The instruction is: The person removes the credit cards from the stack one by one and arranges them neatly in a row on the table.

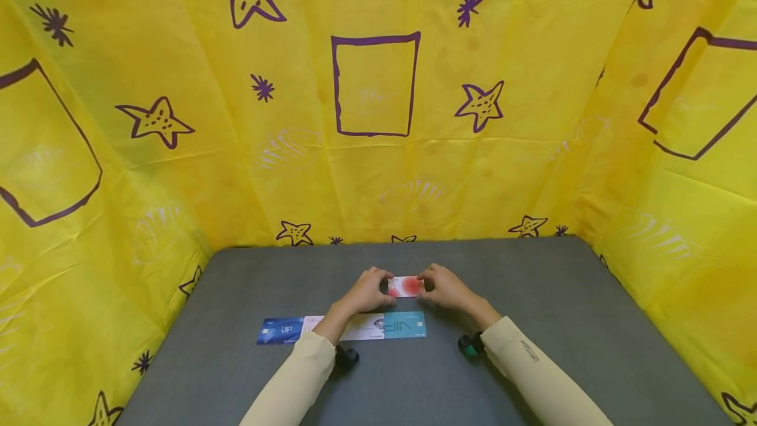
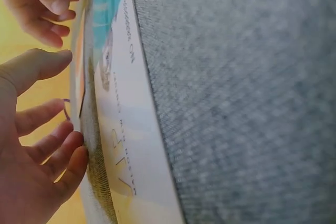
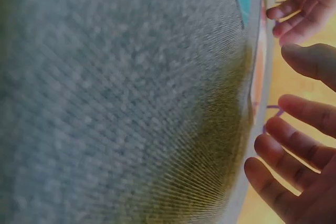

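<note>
The left hand and right hand show released, loosely spread fingers at opposite ends of the red-and-white card, which lies on the worktop beyond the card row.

Head view: illumination is bright and even; the yellow backdrop appears strongly saturated, and shadows beside the sleeves on the worktop are faint and soft-edged. Wide-angle distortion stretches the printed patterns toward the frame sides. Wrist views: exposure is duller and the image grainy, with the near worktop weave blurred and the far edge bowed. The white card shows pale sheen; its lettering is soft. Fingers lack crisp detail. The right wrist view darkens along its left border.
</note>
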Demonstrator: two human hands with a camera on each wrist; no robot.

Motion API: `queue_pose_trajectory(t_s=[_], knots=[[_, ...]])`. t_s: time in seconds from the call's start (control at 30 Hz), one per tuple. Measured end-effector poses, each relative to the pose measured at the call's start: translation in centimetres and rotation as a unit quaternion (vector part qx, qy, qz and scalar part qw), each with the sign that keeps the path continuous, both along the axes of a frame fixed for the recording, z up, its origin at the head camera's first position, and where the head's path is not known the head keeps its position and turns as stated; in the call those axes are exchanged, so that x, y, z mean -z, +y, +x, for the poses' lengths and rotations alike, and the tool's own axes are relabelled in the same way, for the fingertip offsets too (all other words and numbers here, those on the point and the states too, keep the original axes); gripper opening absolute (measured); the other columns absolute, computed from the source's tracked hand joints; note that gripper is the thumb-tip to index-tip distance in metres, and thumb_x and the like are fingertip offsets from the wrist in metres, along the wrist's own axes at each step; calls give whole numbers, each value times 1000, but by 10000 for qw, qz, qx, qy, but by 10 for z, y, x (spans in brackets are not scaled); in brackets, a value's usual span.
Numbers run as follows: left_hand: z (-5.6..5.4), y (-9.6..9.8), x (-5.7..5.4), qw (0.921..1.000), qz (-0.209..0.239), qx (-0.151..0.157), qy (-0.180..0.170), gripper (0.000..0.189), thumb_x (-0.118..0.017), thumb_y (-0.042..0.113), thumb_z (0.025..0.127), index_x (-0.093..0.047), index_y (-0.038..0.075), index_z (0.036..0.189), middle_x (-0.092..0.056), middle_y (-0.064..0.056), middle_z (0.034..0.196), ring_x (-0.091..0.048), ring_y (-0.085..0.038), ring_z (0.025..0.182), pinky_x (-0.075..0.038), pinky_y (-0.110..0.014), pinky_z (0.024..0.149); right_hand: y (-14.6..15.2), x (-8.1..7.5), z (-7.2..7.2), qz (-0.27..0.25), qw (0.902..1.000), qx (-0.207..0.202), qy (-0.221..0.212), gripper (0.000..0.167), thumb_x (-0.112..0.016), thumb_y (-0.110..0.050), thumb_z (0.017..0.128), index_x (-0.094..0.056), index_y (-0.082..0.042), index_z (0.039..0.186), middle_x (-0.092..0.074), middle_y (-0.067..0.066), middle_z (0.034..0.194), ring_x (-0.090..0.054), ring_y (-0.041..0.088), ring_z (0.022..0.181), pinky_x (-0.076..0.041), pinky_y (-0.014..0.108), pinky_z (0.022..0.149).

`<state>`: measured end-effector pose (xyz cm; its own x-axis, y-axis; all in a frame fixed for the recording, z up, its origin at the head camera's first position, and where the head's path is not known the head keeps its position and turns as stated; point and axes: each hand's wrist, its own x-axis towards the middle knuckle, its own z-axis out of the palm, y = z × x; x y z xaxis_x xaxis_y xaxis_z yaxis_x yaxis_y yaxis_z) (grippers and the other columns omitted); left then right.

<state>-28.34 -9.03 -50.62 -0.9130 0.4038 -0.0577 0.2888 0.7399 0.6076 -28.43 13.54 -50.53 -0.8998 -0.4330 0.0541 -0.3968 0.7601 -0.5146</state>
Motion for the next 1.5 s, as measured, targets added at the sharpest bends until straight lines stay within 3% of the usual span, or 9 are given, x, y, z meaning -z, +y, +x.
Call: queue_pose_trajectory(t_s=[0.23, 0.63, 0.97, 1.5], knots=[[-7, 8, 3, 9998, -187, -26, 120, 57, -79, 24, 79, -59, 4, 129, -53, -16, 121, -48, -27, 108, -43, -47, 97, -1, 8, -8, 39, 9999, 1, 135, 42, -80, -22, 78, -68, -1, 112, -56, 10, 99, -49, 17, 83, -46, 35, 79], [-21, 13, 2, 9988, -373, -312, -9, 54, -76, 25, 82, -59, 7, 130, -52, -13, 121, -44, -26, 108, -43, -45, 98, -8, 6, -28, 292, 9994, -17, 172, 40, -82, -22, 74, -70, -1, 106, -56, 7, 98, -51, 19, 83, -46, 36, 78], [-14, 9, 6, 9987, -379, -331, -63, 44, -76, 24, 83, -62, 8, 122, -53, -10, 114, -45, -25, 103, -43, -45, 93, -13, 12, -23, 191, 9998, 42, -66, 38, -84, -23, 73, -70, -3, 102, -57, 4, 98, -51, 17, 79, -46, 34, 76], [-14, 11, 8, 9992, -254, -282, -102, 44, -76, 23, 83, -62, 8, 122, -55, -10, 115, -46, -26, 104, -44, -46, 95, -11, 13, -21, 236, 9992, 208, -229, 41, -84, -23, 73, -70, -5, 107, -57, 4, 100, -52, 18, 83, -47, 36, 79]])
